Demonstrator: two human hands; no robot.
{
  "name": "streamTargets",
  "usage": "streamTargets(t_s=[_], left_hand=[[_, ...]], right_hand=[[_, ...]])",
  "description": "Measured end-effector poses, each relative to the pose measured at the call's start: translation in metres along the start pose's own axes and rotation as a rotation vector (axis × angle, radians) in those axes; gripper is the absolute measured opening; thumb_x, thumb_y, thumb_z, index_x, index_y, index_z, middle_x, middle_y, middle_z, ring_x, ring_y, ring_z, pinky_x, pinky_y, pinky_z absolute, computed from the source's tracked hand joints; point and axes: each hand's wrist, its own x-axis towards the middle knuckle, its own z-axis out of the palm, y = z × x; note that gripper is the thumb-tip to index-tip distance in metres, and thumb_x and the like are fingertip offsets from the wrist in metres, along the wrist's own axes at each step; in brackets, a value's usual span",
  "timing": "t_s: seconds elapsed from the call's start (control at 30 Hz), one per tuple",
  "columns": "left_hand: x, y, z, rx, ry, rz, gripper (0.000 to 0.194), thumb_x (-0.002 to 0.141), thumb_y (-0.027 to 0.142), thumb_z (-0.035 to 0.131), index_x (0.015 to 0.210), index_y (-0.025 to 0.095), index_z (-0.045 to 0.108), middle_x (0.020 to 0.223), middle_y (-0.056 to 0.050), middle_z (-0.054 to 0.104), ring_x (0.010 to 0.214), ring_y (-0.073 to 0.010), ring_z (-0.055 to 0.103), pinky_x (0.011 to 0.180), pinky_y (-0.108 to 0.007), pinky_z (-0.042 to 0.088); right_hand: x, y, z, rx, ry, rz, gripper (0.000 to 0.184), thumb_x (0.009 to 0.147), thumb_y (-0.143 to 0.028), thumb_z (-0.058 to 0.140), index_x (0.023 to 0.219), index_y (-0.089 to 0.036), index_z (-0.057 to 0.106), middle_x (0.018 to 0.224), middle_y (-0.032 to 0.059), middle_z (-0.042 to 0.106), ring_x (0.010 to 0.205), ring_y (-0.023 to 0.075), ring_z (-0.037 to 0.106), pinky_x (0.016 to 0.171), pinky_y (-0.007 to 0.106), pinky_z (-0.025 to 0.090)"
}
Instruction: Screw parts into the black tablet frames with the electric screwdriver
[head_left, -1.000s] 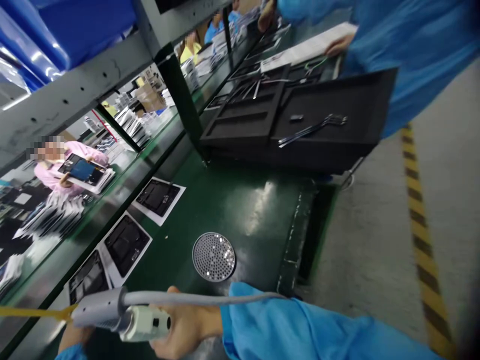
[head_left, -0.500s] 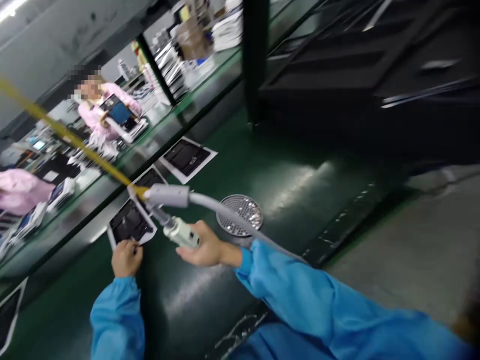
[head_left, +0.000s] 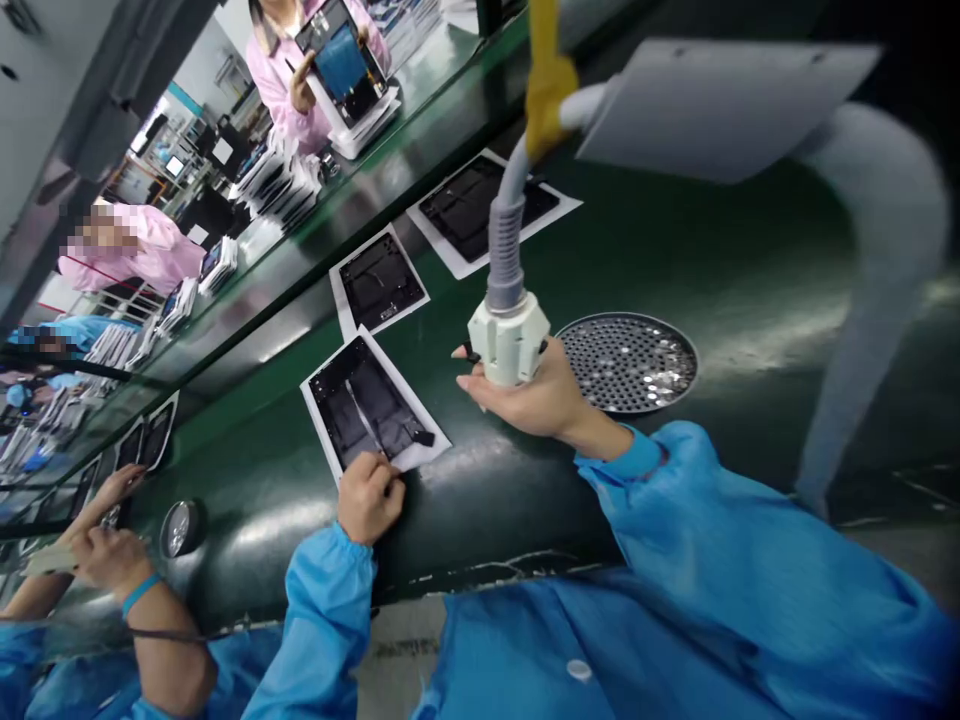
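My right hand (head_left: 544, 400) is wrapped around a pale, blocky handheld tool (head_left: 507, 342), with a ribbed grey sleeve and hose running up from its top. My left hand (head_left: 370, 497) is closed, its curled fingers at the near corner of a black tablet housing (head_left: 367, 405) lying on a white sheet. Whatever those fingers pinch, if anything, is hidden. A pale strip runs along the inside of the housing, and a small black piece lies at its right corner. Just right of my right hand is a round perforated metal dish (head_left: 628, 365) with small shiny bits on it.
More tablet housings (head_left: 380, 282) lie on white sheets along the green bench (head_left: 480, 500). A yellow strap (head_left: 551, 80) and thick grey hose (head_left: 877, 280) hang across the right side. A co-worker's hands (head_left: 112, 545) work at left beside a small round dish (head_left: 180, 528). People in pink sit opposite.
My view has swung left and down, bringing a co-worker's arms in at left. The tool in my right hand now stands more upright. My left hand stays at the housing's near edge.
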Motion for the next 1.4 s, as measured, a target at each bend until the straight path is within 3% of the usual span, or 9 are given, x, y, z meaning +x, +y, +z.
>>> streamTargets(t_s=[0.23,0.37,0.5,0.57,0.7,0.87,1.03,1.23,1.4], left_hand=[[-0.031,0.044,-0.024,-0.269,-0.246,0.137,0.014,0.084,0.020,0.056,0.092,0.021,0.068,0.076,-0.006,0.068,0.068,-0.0154,0.062,0.060,-0.027,0.050],[0.015,-0.007,-0.027,-0.168,-0.192,-0.018,0.016,0.090,0.026,0.054,0.089,0.022,0.070,0.082,-0.006,0.071,0.077,-0.0164,0.065,0.072,-0.029,0.052],[0.083,-0.081,-0.011,0.019,-0.043,-0.361,0.018,0.077,0.028,0.068,0.092,0.017,0.070,0.099,-0.011,0.071,0.097,-0.0243,0.065,0.091,-0.037,0.049],[0.107,-0.103,-0.004,0.016,-0.108,-0.521,0.024,0.072,0.030,0.072,0.093,0.017,0.070,0.091,-0.008,0.071,0.087,-0.0218,0.066,0.085,-0.032,0.050],[0.121,-0.117,0.003,-0.039,-0.167,-0.535,0.013,0.069,0.030,0.070,0.071,0.018,0.069,0.064,-0.003,0.066,0.063,-0.0181,0.060,0.067,-0.028,0.048],[0.124,-0.115,0.008,-0.037,-0.062,-0.522,0.018,0.074,0.035,0.063,0.074,0.017,0.067,0.069,-0.003,0.065,0.064,-0.0164,0.057,0.069,-0.028,0.046],[0.165,-0.093,0.023,-0.022,0.111,-0.472,0.021,0.076,0.036,0.060,0.078,0.016,0.066,0.074,-0.003,0.064,0.070,-0.0166,0.056,0.074,-0.028,0.046],[0.214,-0.067,0.058,0.008,0.055,-0.363,0.020,0.080,0.034,0.056,0.078,0.017,0.065,0.079,-0.006,0.063,0.078,-0.0208,0.057,0.081,-0.033,0.045],[0.197,-0.046,0.059,0.081,0.097,-0.361,0.018,0.078,0.030,0.058,0.085,0.016,0.068,0.093,-0.011,0.066,0.093,-0.0273,0.060,0.089,-0.040,0.044]], right_hand=[[0.001,0.000,-0.004,-0.036,0.104,-0.035,0.012,0.064,-0.018,0.072,0.074,-0.021,0.065,0.064,0.0007,0.065,0.061,0.0179,0.064,0.056,0.031,0.052],[0.005,0.000,-0.008,-0.068,0.113,-0.065,0.012,0.063,-0.015,0.073,0.068,-0.021,0.064,0.056,-0.0004,0.062,0.057,0.0181,0.063,0.056,0.032,0.053],[0.016,-0.004,-0.027,-0.057,0.098,0.019,0.015,0.062,-0.013,0.074,0.074,-0.019,0.066,0.044,-0.0028,0.056,0.040,0.0136,0.054,0.044,0.029,0.047],[0.022,-0.006,-0.042,-0.032,0.131,0.037,0.016,0.062,-0.013,0.075,0.074,-0.018,0.065,0.042,-0.0041,0.055,0.035,0.0112,0.050,0.041,0.028,0.045],[0.026,-0.002,-0.074,0.030,0.198,-0.014,0.016,0.062,-0.016,0.074,0.070,-0.020,0.060,0.041,-0.0066,0.052,0.034,0.0106,0.049,0.039,0.027,0.044],[0.027,0.006,-0.086,0.013,0.233,-0.009,0.015,0.066,-0.016,0.070,0.078,-0.020,0.060,0.044,-0.0075,0.052,0.038,0.0104,0.051,0.045,0.028,0.049],[0.029,0.005,-0.076,-0.006,0.193,0.012,0.016,0.067,-0.016,0.068,0.082,-0.018,0.062,0.046,-0.0063,0.053,0.042,0.0111,0.053,0.049,0.029,0.051],[0.021,0.005,-0.073,0.016,0.149,0.042,0.017,0.065,-0.020,0.070,0.081,-0.018,0.062,0.044,-0.0064,0.054,0.038,0.0107,0.050,0.046,0.030,0.049],[0.019,0.005,-0.074,0.015,0.166,0.040,0.018,0.064,-0.020,0.070,0.080,-0.019,0.062,0.044,-0.0059,0.055,0.038,0.0112,0.050,0.046,0.031,0.049]])
